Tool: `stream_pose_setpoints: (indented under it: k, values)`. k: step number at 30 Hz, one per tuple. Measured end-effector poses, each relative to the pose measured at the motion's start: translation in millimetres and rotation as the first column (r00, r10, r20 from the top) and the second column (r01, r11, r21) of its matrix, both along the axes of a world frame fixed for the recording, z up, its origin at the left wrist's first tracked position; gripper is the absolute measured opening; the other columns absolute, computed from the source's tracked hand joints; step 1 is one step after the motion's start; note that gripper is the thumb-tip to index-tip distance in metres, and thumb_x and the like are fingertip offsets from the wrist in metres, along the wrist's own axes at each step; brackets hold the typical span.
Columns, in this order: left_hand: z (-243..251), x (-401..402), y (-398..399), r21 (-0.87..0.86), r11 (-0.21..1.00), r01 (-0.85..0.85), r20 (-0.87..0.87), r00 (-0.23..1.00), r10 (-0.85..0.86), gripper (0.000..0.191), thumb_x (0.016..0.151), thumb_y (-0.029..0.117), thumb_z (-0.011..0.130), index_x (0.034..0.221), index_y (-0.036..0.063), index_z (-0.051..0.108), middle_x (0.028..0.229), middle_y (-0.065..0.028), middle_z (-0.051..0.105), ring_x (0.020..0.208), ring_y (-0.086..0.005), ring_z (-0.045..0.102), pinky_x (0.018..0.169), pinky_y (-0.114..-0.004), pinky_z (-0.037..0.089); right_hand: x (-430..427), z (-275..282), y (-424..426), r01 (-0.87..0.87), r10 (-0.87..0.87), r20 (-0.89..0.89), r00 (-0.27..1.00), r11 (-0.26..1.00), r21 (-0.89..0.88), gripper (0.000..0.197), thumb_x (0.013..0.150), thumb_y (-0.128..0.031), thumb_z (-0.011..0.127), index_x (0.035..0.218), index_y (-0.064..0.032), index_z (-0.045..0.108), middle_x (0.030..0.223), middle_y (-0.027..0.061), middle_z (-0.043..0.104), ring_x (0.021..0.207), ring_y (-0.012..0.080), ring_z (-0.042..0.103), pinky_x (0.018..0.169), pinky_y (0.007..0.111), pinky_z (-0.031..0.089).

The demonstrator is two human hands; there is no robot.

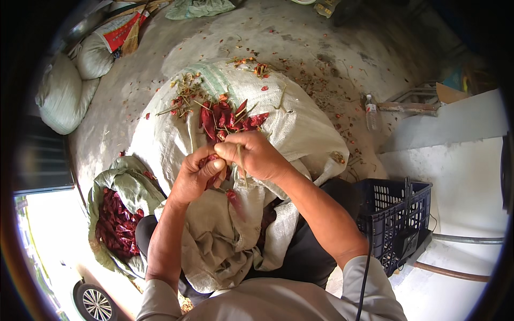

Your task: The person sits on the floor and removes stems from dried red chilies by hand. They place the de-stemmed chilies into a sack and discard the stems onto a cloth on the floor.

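Note:
My left hand [192, 176] is closed around dried red chili peppers [209, 161], partly hidden by the fingers. The right hand [257, 156] meets it, thumb and forefinger pinched at the peppers, and a pale dry stalk [240, 154] juts from its grip. Just below both hands, a blurred red pepper [235, 202] appears to be in the air. A small pile of dried chili peppers [221, 116] rests beyond the hands on a large white woven sack [305, 120]. Loose stems [185, 90] are heaped left of that pile.
At lower left, a green woven sack [130, 170] stands filled with red peppers [116, 224]. A dark plastic crate [397, 212] is on the right, near a plastic bottle [371, 114]. White stuffed sacks [64, 96] and a straw broom [131, 40] lie at upper left. Pepper scraps litter the concrete floor [281, 36].

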State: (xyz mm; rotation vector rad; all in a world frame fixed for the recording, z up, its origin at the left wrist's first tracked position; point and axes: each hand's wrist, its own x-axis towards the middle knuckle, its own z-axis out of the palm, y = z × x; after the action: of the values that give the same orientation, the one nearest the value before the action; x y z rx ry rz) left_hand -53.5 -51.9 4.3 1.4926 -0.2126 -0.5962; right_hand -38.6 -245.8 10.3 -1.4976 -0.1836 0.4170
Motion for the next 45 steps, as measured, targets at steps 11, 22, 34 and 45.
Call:
stream_pose_setpoints:
  k: [11, 22, 34, 45]
  values:
    - [-79, 120, 1, 0.703, 0.429, -0.566, 0.615, 0.788, 0.032, 0.04, 0.074, 0.029, 0.081, 0.096, 0.0023, 0.06, 0.082, -0.0165, 0.07, 0.078, -0.0334, 0.068, 0.07, -0.041, 0.053, 32, -3, -43, 0.396, -0.297, -0.27, 0.916, 0.778, 0.487, 0.029, 0.098, -0.029, 0.058, 0.098, 0.0, 0.065, 0.064, 0.0003, 0.054, 0.055, 0.0092, 0.052, 0.058, 0.031, 0.055]
    - [-21, 63, -3, 0.526, 0.768, -0.365, 0.428, 0.894, 0.132, 0.042, 0.074, 0.004, 0.078, 0.113, -0.0001, 0.062, 0.087, -0.0096, 0.073, 0.078, -0.0144, 0.068, 0.071, -0.031, 0.054, 32, -25, -35, 0.173, -0.167, 0.046, 0.985, 0.963, -0.205, 0.024, 0.096, -0.022, 0.061, 0.106, -0.0012, 0.067, 0.076, 0.005, 0.065, 0.056, 0.0101, 0.061, 0.053, 0.025, 0.05]
    - [-8, 19, -5, 0.13, 0.96, -0.248, 0.232, 0.949, 0.214, 0.042, 0.078, -0.004, 0.075, 0.117, 0.0024, 0.06, 0.097, -0.0042, 0.069, 0.087, -0.01, 0.064, 0.078, -0.025, 0.053, 15, -42, 0, -0.106, 0.09, -0.086, 0.992, 0.974, -0.199, 0.071, 0.092, -0.067, 0.048, 0.072, -0.0008, 0.064, 0.056, 0.0029, 0.056, 0.057, 0.0149, 0.058, 0.053, 0.034, 0.044]
    - [-11, 20, 9, 0.232, 0.957, -0.174, 0.146, 0.979, 0.143, 0.042, 0.086, 0.011, 0.073, 0.124, 0.0004, 0.057, 0.108, -0.0083, 0.067, 0.102, -0.0143, 0.062, 0.091, -0.03, 0.049, 12, -51, 13, 0.045, 0.019, 0.166, 0.986, 0.926, -0.374, 0.049, 0.101, -0.043, 0.048, 0.089, -0.0009, 0.07, 0.065, 0.0164, 0.063, 0.059, 0.0288, 0.062, 0.058, 0.04, 0.047]
